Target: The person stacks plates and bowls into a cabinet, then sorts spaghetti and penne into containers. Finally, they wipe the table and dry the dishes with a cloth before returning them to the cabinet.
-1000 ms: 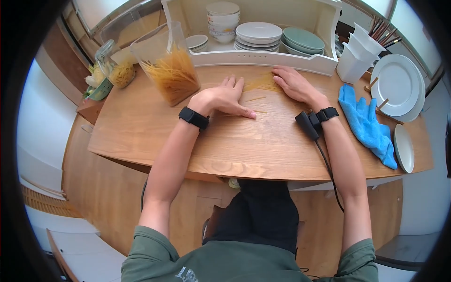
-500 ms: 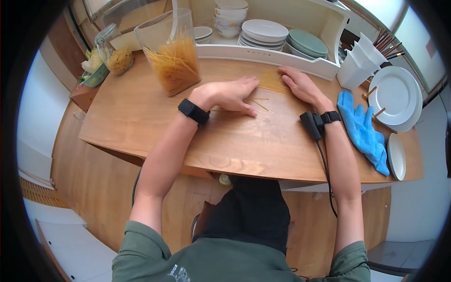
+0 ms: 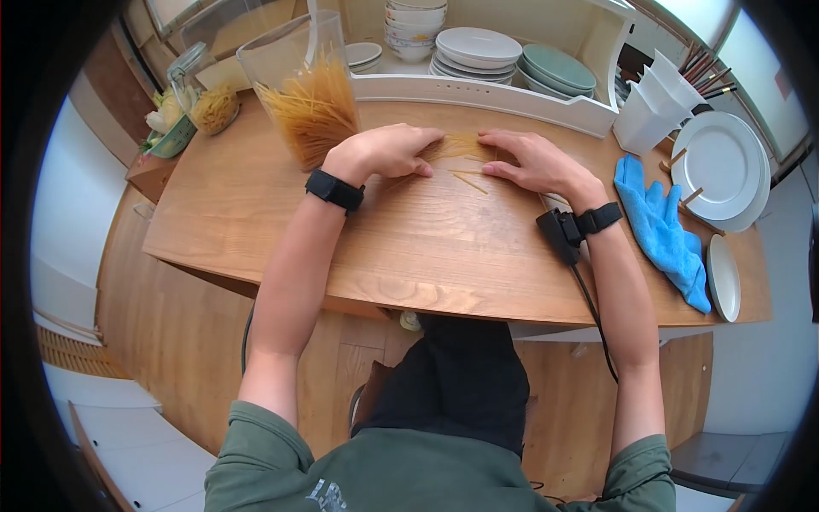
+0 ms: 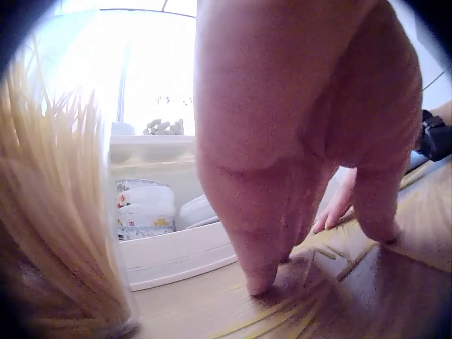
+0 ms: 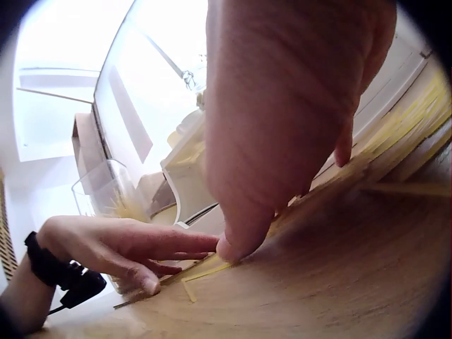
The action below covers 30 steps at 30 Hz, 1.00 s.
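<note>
Thin yellow sticks of dry spaghetti (image 3: pixel 461 147) lie loosely on the wooden table (image 3: pixel 409 247) between my two hands. My left hand (image 3: pixel 386 152) is at their left side; in the left wrist view its fingertips (image 4: pixel 260 282) point down onto the tabletop beside some strands. My right hand (image 3: pixel 539 162) faces it from the right, thumb and fingers spread apart and tips low by the strands. In the right wrist view a few short pieces (image 5: pixel 201 277) lie near the right thumb. Just left of my left hand stands a tall clear container (image 3: pixel 311 107) full of spaghetti.
Behind the hands, a white shelf (image 3: pixel 486 96) holds bowls (image 3: pixel 415 32) and plates (image 3: pixel 478 43). To the right are a blue glove (image 3: pixel 661 226), racked white plates (image 3: pixel 717 166), white holders (image 3: pixel 653 111) with chopsticks and a leaning dish (image 3: pixel 723 277). A glass jar (image 3: pixel 209 102) stands back left.
My left hand has drawn back to the left and its fingers now point down more. The right hand has come in leftward, thumb nearer the strands. The two hands now face each other across the spaghetti.
</note>
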### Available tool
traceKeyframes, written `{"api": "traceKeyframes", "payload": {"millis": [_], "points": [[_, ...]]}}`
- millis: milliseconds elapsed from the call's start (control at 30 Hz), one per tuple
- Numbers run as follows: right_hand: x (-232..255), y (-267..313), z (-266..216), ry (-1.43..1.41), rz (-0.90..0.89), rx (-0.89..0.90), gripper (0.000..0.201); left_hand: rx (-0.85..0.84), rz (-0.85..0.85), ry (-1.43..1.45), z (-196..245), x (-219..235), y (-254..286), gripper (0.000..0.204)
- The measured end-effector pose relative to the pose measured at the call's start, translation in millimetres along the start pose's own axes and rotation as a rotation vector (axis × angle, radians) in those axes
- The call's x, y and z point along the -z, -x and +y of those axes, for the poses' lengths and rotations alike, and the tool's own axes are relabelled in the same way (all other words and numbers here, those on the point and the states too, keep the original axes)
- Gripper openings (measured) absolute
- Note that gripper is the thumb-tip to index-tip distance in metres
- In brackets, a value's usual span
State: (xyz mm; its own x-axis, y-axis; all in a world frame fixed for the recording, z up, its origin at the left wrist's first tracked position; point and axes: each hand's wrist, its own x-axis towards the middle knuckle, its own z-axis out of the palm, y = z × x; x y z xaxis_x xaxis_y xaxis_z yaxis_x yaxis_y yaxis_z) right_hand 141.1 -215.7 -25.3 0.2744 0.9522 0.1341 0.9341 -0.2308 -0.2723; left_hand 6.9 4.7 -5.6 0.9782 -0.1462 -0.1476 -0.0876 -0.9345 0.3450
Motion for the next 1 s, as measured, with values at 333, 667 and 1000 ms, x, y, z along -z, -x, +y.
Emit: {"api": "traceKeyframes", "payload": {"millis": [333,667,1000], "points": [[20,17,45,0.083,0.254,-0.184,0.030,-0.088,0.119,-0.064,5,-20,-9,0.059],[20,22,64,0.078,0.178,-0.198,0.030,-0.122,0.041,-0.030,9,-14,-14,0.068],[24,18,18,-0.010,0.004,-0.062,0.034,-0.238,0.228,-0.122,8,-32,-26,0.080]]}}
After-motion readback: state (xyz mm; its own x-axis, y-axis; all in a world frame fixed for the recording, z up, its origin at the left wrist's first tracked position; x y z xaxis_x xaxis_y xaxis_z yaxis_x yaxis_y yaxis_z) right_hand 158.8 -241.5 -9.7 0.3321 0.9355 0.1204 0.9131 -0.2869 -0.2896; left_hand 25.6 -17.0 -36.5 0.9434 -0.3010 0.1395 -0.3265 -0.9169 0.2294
